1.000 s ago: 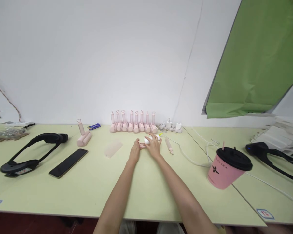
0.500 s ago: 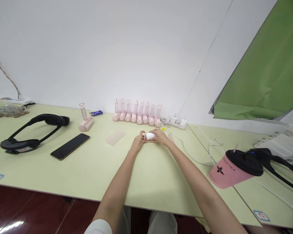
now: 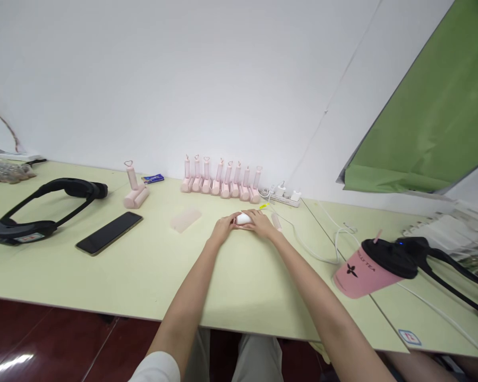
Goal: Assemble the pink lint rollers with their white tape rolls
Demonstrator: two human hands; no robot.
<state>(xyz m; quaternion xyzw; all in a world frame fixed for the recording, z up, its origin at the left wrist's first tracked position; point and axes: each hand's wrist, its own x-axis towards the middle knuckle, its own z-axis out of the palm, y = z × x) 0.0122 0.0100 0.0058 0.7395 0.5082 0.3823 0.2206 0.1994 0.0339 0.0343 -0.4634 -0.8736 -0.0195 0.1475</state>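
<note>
A small white cylinder (image 3: 244,218) lies sideways between my two hands, just above or on the tabletop. My left hand (image 3: 224,226) is closed on its left end and my right hand (image 3: 259,223) curls over its right end. Beneath it, something pink is mostly hidden by my fingers. A thin translucent pink sheet (image 3: 185,219) lies flat to the left of my hands. Close by my right hand are a small pale pink piece (image 3: 276,222) and a yellow tag (image 3: 264,206).
Several pink cylindrical devices (image 3: 225,190) line the wall, and another pink device (image 3: 136,196) stands left. A phone (image 3: 109,232), black headset (image 3: 43,209) and blue packet (image 3: 153,179) lie leftward. Right are a power strip (image 3: 284,198), white cables (image 3: 313,254) and a pink cup (image 3: 366,270).
Both hands have closed further around the white cylinder, so less of it shows. The whole view has shifted slightly as my head moved.
</note>
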